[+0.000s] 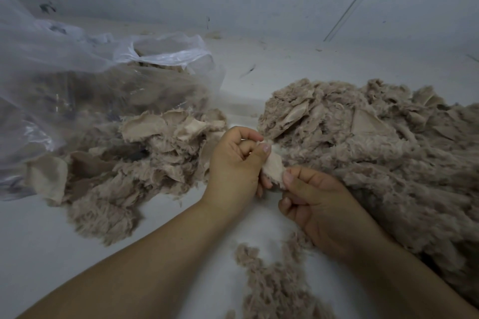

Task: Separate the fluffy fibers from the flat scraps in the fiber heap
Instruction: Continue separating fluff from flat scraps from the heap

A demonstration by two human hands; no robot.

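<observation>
Flat scrap [273,167] diagonal btwn both hands' fingers [263,149]

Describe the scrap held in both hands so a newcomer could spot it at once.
Start at the big heap on the right and go to its left edge. There the left hand and right hand pinch one pale flat scrap, smooth, unlike the fluffy fibers beside it.

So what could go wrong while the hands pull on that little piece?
1. The left hand and right hand both pinch one flat scrap; a hard tug might tear it rather than strip its fluff.
2. Loose fluff already lies on the floor below and could scatter further.
3. The sorted pile lies close to the big heap, so they might mix.
</observation>
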